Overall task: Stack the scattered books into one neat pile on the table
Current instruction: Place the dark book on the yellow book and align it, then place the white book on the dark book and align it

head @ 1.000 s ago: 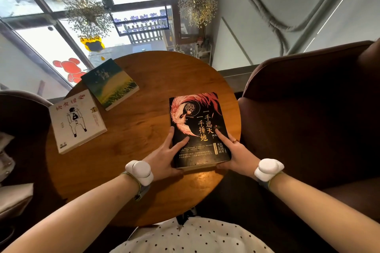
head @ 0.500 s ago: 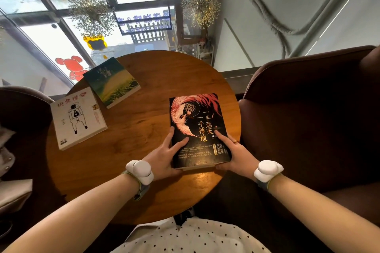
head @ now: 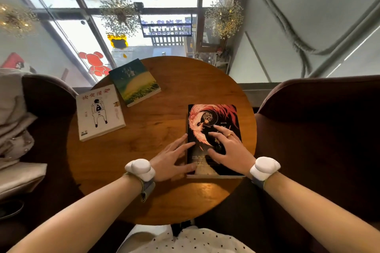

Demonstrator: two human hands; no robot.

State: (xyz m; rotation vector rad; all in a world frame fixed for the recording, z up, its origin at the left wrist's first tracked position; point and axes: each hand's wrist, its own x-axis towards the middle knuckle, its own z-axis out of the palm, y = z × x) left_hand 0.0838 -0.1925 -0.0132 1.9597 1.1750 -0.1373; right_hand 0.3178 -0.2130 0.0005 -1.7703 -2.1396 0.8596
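Three books lie apart on the round wooden table. A black book with a red phoenix cover lies at the right edge. My right hand rests flat on its cover, fingers spread. My left hand lies flat on the wood at the book's left edge, fingertips touching its side. A white book with a drawn figure sits at the table's left edge. A green and yellow book lies at the far left, close behind the white one.
Dark brown armchairs stand to the right and left of the table; the left one holds grey cloth. A large window and dried flower bunches are beyond the table's far edge.
My right hand has moved from the black book's right edge onto its cover. My left hand has slid off the cover to the wood beside its left edge. The book stays in place.
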